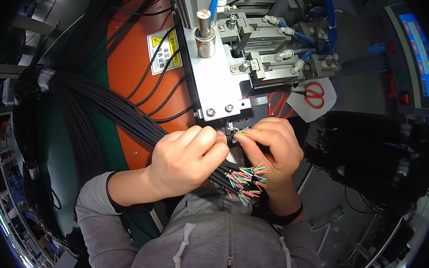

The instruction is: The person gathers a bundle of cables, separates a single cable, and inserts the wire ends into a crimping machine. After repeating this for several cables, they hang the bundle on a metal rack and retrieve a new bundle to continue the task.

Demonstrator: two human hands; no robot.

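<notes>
My right hand (275,147) pinches a few thin coloured wires (245,132) between thumb and fingertip, close to the front of a metal fixture (221,84). My left hand (185,154) is closed, its fingertips just left of those wires; whatever it grips is hidden by the fingers. A thick bundle of black cables (121,113) runs from the left and passes under my left hand. Its stripped ends, a cluster of pink, blue, yellow and white wires (245,182), stick out below both hands.
Beyond the fixture are pneumatic cylinders (274,68) with blue hoses. Two red-handled scissors (314,95) lie to the right, near a control screen (419,53). Single black cables cross the orange machine panel (131,43). More dark cable bundles (372,160) hang at right.
</notes>
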